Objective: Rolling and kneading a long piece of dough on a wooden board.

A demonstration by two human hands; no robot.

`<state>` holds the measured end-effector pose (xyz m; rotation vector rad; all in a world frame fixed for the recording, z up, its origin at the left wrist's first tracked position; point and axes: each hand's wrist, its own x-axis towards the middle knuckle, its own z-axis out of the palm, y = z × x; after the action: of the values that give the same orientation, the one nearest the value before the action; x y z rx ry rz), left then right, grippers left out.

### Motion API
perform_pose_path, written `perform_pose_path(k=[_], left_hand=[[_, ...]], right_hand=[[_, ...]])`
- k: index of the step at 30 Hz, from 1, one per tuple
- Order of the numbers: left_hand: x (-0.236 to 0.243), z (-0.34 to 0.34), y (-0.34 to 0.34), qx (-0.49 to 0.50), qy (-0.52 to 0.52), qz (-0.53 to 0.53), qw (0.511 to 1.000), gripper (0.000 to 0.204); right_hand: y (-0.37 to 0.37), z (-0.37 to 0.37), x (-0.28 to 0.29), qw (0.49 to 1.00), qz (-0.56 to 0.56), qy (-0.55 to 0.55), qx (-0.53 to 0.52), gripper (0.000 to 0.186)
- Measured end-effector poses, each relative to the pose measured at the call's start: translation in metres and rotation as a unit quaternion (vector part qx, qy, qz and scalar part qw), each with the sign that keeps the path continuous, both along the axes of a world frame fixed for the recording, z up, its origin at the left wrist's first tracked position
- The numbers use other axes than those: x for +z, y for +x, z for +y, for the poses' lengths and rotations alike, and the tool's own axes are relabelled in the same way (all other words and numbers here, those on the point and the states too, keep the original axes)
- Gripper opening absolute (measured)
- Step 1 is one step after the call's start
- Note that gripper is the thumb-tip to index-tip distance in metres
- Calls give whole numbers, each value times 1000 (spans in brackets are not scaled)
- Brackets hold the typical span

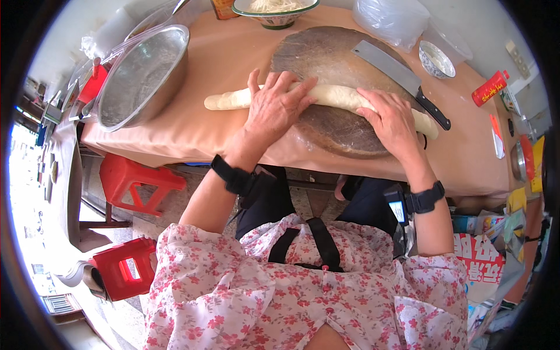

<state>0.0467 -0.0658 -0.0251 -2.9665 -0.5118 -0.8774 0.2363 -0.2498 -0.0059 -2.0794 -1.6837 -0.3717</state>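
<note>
A long, pale roll of dough (338, 97) lies across the round wooden chopping board (332, 135), its two ends reaching past the board's edges. My left hand (274, 105) rests over the left part of the roll, fingers bent across its top. Further right, my right hand (392, 118) curls round the dough with its thumb on the near side. Behind the roll, a cleaver (388, 67) lies on the board, its black handle pointing toward the near right. What lies under my palms is hidden.
A large metal basin (184, 48) stands at the left of the cloth-covered table (204, 137). At the back sits an enamel bowl (277, 22) of pale shreds. A small patterned bowl (436, 60) and a red bottle (490, 88) are at right. Red stools (137, 184) stand below left.
</note>
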Motion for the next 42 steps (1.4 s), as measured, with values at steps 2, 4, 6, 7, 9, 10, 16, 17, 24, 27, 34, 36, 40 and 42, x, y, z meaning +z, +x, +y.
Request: perform_pose_path(k=[2,4,6,7,9,10,16,17,24,27,34,36,40,42], left_hand=[[-3,-20,4,7,13,-32,999,48],[-6,-39,14,-19,0,22,1000,62],[-11,-49,23,-60,31,-26,997,71],[-10,-42,26,-71,22,-16,997,76],[9,-29,34,-86,-11,46,995,75],[17,-22,41,-97,-44,108,988,74],[41,8,79,-34,-119,201,972,74],[41,9,81,-31,-134,196,971,74],[14,-28,27,-95,-35,92,991,77],[1,-52,-2,-96,6,48,994,84],[6,-51,6,-90,4,53,994,87],[11,-37,20,-86,-22,68,994,85],[27,-11,55,-36,-83,137,986,83],[29,-1,67,-35,-96,134,986,82]], right_hand=[[-5,-6,-1,1000,-15,12,5,42],[-9,-5,-5,999,-26,22,12,44],[-12,-3,-8,998,-68,5,-17,49],[-9,2,-8,998,-66,3,-15,49],[2,12,0,997,-26,-58,-47,61],[9,18,3,997,-25,-58,-51,61],[31,54,13,982,42,-114,-143,79],[30,55,10,983,46,-108,-142,76],[-3,8,-6,999,-12,-36,-24,66],[-31,-23,-10,992,-120,-25,-23,66],[-28,-23,-12,991,-124,-32,-24,69],[-9,-3,-13,996,-84,-24,-15,68],[17,29,-4,999,-15,-35,-34,67],[25,36,-1,998,-27,-30,-53,67]])
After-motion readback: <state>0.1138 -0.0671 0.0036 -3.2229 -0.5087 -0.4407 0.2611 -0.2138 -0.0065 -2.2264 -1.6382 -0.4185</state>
